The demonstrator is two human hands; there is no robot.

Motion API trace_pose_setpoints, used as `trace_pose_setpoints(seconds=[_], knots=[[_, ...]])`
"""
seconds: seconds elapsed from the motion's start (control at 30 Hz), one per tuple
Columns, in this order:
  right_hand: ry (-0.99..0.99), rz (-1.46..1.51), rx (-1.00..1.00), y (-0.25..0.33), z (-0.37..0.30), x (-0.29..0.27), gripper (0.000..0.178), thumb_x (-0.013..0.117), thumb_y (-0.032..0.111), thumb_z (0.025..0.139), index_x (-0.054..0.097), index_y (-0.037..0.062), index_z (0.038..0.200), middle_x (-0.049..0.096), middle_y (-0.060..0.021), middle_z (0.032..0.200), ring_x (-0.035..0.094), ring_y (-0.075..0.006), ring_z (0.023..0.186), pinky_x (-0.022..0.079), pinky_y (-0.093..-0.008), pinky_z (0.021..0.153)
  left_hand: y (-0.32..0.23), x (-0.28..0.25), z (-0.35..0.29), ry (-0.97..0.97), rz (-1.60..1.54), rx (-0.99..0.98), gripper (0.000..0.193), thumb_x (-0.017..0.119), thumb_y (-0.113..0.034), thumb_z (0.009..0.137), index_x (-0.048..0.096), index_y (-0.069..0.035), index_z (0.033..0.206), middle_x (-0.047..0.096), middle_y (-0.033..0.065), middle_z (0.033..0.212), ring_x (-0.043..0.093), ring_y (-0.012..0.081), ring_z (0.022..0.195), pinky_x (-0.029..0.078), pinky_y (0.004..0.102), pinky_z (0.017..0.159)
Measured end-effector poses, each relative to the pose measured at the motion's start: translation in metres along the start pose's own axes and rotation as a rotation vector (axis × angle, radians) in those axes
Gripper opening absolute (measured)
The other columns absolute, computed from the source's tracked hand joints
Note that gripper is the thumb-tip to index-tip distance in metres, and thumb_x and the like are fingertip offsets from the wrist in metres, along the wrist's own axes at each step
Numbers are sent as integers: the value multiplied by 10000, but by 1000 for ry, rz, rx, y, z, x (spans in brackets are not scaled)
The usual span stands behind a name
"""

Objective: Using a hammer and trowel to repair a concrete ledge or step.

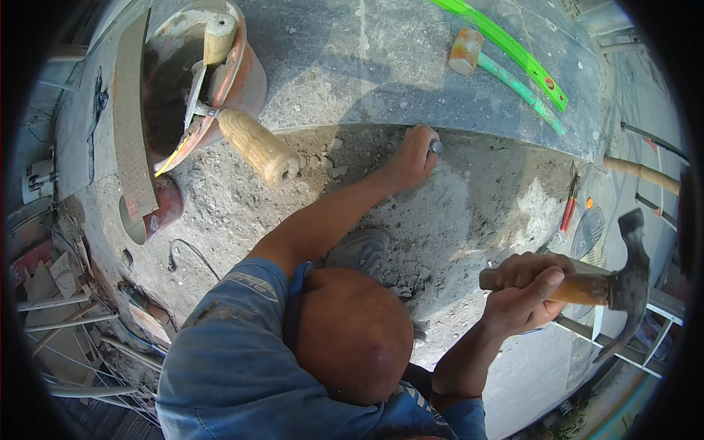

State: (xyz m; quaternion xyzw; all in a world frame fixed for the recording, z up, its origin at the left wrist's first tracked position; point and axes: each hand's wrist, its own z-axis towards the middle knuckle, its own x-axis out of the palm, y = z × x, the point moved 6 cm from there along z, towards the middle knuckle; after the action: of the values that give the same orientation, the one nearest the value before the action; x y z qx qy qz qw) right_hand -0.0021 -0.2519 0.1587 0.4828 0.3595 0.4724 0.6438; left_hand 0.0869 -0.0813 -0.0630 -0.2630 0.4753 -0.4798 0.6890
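My left hand (412, 158) is stretched forward and closed around a short metal bar, perhaps a chisel (435, 147); only its round grey end shows. It rests at the front edge of the grey slab (323, 88), where the slab meets broken, crumbly ground. Raised on the right, my right hand (529, 290) grips the wooden handle of a claw hammer (631, 275). The dark steel head points away to the right, well apart from the left hand.
A pinkish bucket (253, 81) holds wooden-handled trowels (253, 143), with a flat strip (132, 95) leaning beside it. On the slab lie a green spirit level (517, 55) and a mallet (466, 51). Red-handled pliers (568, 209) lie at right. A reddish pipe (167, 205) sits at left.
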Motion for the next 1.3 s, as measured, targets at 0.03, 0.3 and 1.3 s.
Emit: trace_pose_setpoints(seconds=[0.03, 0.3, 1.3], knots=[[-84, 118, -114, 23, 5, -10, 316, 451, 378, 1011, 433, 80, 908, 344, 37, 555, 329, -57, 426, 293, -197, 376, 0, 1, 1, 7, -5, 1, 280, 550, 34, 780, 431, -11, 1029, 472, 191, 992, 484, 369, 942, 389, 442, 867], [440, -571, 426, -159, -69, 22, 245, 486, 308, 1000, 459, 70, 945, 450, -12, 605, 441, -113, 516, 374, -242, 470, -2, 7, 1, 18, 12, 33, 283, 553, 35, 781, 431, -17, 1031, 473, 185, 981, 484, 363, 930, 389, 441, 863], [431, -578, 486, -161, -80, 24, 247, 498, 268, 991, 501, 27, 937, 460, -23, 600, 436, -140, 529, 376, -307, 508, 2, 8, 2, 30, 38, 21, 251, 540, 12, 781, 451, -9, 1016, 493, 201, 961, 490, 379, 900, 377, 460, 820]])
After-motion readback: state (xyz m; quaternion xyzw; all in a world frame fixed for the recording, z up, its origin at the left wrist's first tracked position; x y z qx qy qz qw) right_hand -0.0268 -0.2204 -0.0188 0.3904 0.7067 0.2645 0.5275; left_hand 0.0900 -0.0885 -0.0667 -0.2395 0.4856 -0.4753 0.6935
